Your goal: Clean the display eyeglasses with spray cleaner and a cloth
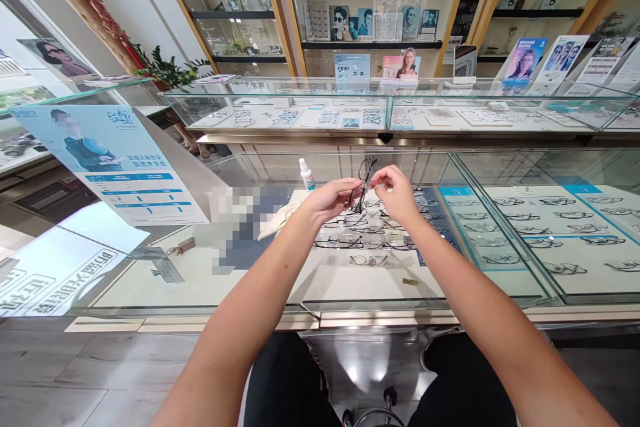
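Both of my hands meet over the glass counter around a pair of dark-framed eyeglasses, tilted almost on end. My left hand grips the frame from the left, fingers closed on it. From the right, the fingertips of my right hand pinch at the lens area; whether a small cloth or label lies between them I cannot make out. A white spray bottle stands upright just beyond my left hand. Under my left wrist lies a cream cloth. Rows of eyeglasses are laid out below my hands.
A blue-and-white sign leans at the left. To the right, glass display cases hold more eyeglasses. A small brown object lies at the left and a small gold tag near the front. Another glass case runs behind.
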A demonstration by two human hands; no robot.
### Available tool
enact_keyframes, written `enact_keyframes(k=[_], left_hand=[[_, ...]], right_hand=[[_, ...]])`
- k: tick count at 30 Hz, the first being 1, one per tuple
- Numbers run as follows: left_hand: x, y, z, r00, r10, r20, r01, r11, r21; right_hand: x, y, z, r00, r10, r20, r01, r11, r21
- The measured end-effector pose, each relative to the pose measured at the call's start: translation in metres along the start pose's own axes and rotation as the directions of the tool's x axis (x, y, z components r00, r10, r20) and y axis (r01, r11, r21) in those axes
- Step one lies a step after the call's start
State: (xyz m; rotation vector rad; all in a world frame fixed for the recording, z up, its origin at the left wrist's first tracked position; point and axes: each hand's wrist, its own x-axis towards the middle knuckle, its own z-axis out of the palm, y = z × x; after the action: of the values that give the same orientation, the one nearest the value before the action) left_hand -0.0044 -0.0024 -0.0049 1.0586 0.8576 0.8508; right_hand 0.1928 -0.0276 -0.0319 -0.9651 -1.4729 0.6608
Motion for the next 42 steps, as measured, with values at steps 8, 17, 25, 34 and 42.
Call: enact_keyframes(k=[8, 17, 25, 34, 42], left_hand=[[0.001, -0.001, -0.001, 1.000, 0.010, 0.016, -0.010, 1.000, 0.001], [0.004, -0.005, 0.002, 0.996, 0.075, -0.051, -0.076, 0.997, -0.005], [0.004, -0.006, 0.001, 0.982, 0.164, -0.093, -0.164, 0.986, 0.008], [0.009, -0.007, -0.003, 0.959, 0.241, -0.150, -0.228, 0.969, 0.095], [0.011, -0.007, -0.011, 0.872, 0.469, -0.144, -0.395, 0.845, 0.361]], right_hand=[[0.001, 0.002, 0.001, 1.000, 0.013, -0.021, -0.012, 0.999, 0.044], [0.004, -0.004, 0.001, 0.979, 0.202, 0.027, -0.202, 0.948, 0.246], [0.004, -0.003, 0.001, 0.955, 0.289, 0.069, -0.298, 0.930, 0.215], [0.008, 0.003, -0.003, 0.951, 0.305, -0.051, -0.287, 0.933, 0.218], [0.015, 0.006, -0.018, 0.906, 0.083, -0.414, -0.074, 0.997, 0.038]])
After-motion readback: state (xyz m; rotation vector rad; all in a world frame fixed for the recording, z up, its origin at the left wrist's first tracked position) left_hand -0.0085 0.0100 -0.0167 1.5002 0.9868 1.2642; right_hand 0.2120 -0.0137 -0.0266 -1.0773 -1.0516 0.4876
